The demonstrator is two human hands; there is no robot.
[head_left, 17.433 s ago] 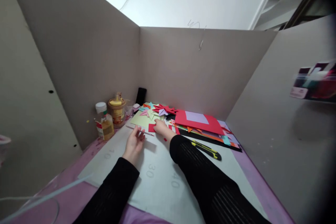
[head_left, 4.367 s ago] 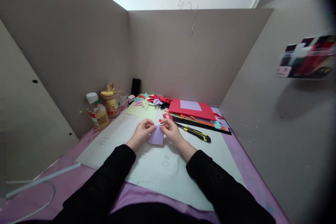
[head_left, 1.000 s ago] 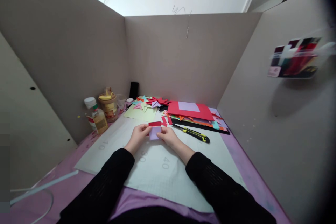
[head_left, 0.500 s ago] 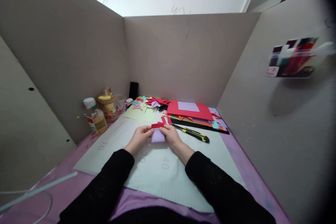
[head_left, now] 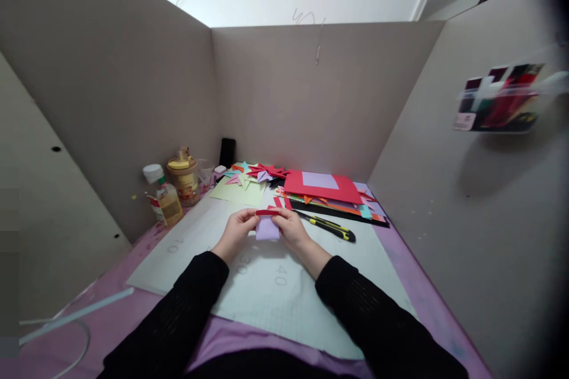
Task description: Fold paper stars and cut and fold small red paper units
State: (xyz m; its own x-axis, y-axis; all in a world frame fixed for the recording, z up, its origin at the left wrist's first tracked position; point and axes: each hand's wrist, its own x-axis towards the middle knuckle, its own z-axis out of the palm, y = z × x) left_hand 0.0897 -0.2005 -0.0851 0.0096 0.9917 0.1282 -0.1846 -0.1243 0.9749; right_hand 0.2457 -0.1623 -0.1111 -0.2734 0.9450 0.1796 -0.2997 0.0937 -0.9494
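Note:
A small piece of lilac paper with a narrow red paper strip along its far edge is held up between both hands. My left hand pinches its left side, thumb and fingers closed. On the right side, my right hand grips it the same way. Whether the red and lilac are one sheet or two I cannot tell. Just beyond the fingers lie red paper strips, partly hidden. A black and yellow utility knife rests on the mat right of my right hand.
A white numbered mat covers the pink cloth. Red paper tops a stack at the back right; folded paper stars lie at the back. A bottle, a yellow tub and a phone stand left, beside grey panels.
The red strip's visible face has become narrower, as it tilts or folds over at the far edge. Both hands stay nearly in place, still pinching the paper.

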